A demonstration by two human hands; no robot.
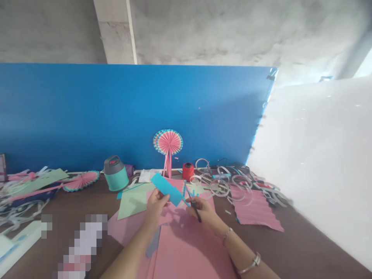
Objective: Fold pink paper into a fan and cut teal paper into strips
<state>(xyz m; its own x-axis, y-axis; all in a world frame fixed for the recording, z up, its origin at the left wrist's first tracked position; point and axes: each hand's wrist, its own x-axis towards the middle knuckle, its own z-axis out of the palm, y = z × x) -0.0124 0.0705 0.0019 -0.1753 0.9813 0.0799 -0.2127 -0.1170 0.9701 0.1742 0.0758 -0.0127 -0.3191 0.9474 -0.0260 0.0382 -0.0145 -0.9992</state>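
Note:
My left hand (156, 206) pinches a strip of light-blue paper (166, 189) and holds it up above the table. My right hand (204, 209) is closed round a pair of scissors (194, 205) whose blades meet the right end of the blue strip, where thin cut slivers hang. Both hands hover over pink paper sheets (186, 248) spread on the brown table (293, 248). A pale green sheet (134, 200) lies just left of my left hand.
A pink and blue paper fan (167, 142) stands against the blue board (116, 112). Nearby sit a teal cup with a grey lid (115, 173), a red thread spool (188, 171), several paper rings (221, 184), pleated pink paper (255, 213), and paper scraps at left (26, 186).

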